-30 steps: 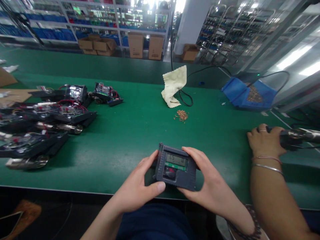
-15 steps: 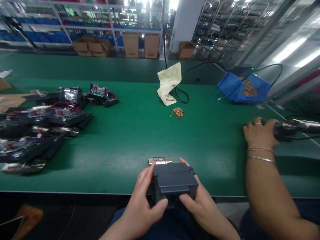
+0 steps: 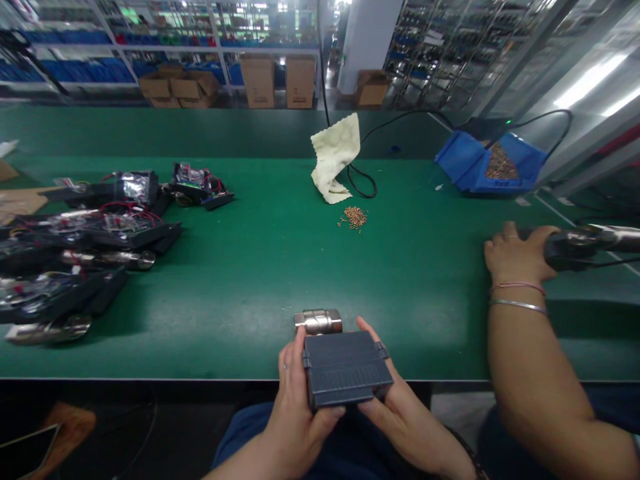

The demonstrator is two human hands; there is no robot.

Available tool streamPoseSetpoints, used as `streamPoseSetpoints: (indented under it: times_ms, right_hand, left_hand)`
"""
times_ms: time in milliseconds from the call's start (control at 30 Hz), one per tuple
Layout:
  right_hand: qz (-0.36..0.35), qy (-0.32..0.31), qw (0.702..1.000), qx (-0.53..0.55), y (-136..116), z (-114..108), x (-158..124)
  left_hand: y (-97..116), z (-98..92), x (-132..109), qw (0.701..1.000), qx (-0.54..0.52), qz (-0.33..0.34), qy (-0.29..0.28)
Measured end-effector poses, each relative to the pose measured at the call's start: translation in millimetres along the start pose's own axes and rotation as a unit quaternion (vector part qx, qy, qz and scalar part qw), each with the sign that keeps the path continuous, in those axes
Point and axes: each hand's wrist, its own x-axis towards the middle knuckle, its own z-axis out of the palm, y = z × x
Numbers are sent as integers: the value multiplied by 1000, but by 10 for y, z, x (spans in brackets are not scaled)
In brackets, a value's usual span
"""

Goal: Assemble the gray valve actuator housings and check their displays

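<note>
A dark grey plastic housing [image 3: 346,368] with a hinged-looking lid is held between my two hands over the front edge of the table. My left hand [image 3: 295,400] grips its left side, the thumb along the lower front edge. On the opposite side my right hand [image 3: 400,413] holds it, thumb at the front corner and a fingertip showing past the back. Just behind the housing, a shiny metal pipe fitting [image 3: 319,321] lies on the green tabletop, partly hidden by the housing and my left fingertips.
Several opened black device units [image 3: 125,227] with wires crowd the left side. A small heap of screws [image 3: 355,217] lies mid-table before a pale cloth [image 3: 337,157]. At right, a co-worker's hand [image 3: 517,257] grasps a dark tool [image 3: 570,250], below a blue bin [image 3: 480,167] containing screws.
The housing has tilted so that its lid faces up towards me more, and more of the metal fitting shows. Both my hands have kept their hold. The view has shifted slightly.
</note>
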Motion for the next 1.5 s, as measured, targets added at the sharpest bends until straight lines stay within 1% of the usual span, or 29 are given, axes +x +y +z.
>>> streamPoseSetpoints:
  times_ms: [100, 233, 333, 433, 567, 633, 733, 800, 867, 967, 1100, 1167, 1233, 1300, 1333, 1367, 1400, 1433, 1467, 1500]
  right_hand:
    - [-11, 18, 998, 58, 38, 18, 13]
    - [-27, 34, 993, 110, 12, 11, 62]
    - [-40, 45, 993, 99, -39, -15, 95]
    - [-42, 41, 995, 81, -60, -39, 103]
    - [-43, 55, 995, 72, -88, -49, 135]
    - [-40, 67, 995, 66, -147, -55, 198]
    - [-21, 75, 996, 44, -278, -83, 354]
    - [-2, 75, 997, 31, -362, -118, 469]
    - [15, 73, 997, 27, -424, -161, 568]
    - [28, 61, 997, 37, -476, -232, 676]
    - [47, 41, 995, 82, -518, -318, 777]
    - [51, 33, 994, 93, -548, -352, 806]
    - [29, 25, 997, 63, -588, -378, 798]
    - [-18, 36, 999, -14, -622, -398, 750]
    - [-47, 53, 995, -67, -629, -408, 716]
    - [-77, 73, 987, -123, -623, -422, 682]
    - [-108, 97, 973, -178, -602, -442, 653]
    - [-143, 122, 955, -230, -565, -470, 631]
    - [-183, 146, 933, -274, -511, -506, 619]
    - [-227, 170, 907, -312, -441, -550, 613]
  left_hand:
    - [4, 0, 10, 1000, -19, -1, 9]
    - [14, -9, 35, 998, -60, -18, 3]
    - [27, -15, 55, 993, -99, -59, 2]
    - [45, -14, 59, 985, -137, -108, -1]
    - [103, -52, 113, 974, -163, -156, -3]
    - [147, -123, 205, 970, -172, -172, -11]
    - [202, -286, 417, 961, -184, -199, -49]
    - [223, -395, 566, 951, -208, -218, -69]
    - [233, -472, 691, 937, -249, -235, -77]
    - [241, -519, 819, 920, -299, -242, -77]
    - [255, -521, 914, 914, -319, -240, -65]
    - [245, -519, 939, 918, -316, -230, -64]
    - [215, -521, 952, 924, -307, -217, -73]
    - [180, -532, 958, 934, -290, -188, -95]
    - [174, -544, 958, 945, -266, -160, -102]
    - [182, -562, 954, 962, -226, -120, -97]
    - [209, -587, 941, 980, -170, -67, -77]
    - [258, -619, 914, 993, -107, 0, -42]
    - [327, -656, 869, 995, -49, 82, -8]
    - [411, -695, 801, 987, -6, 162, 23]
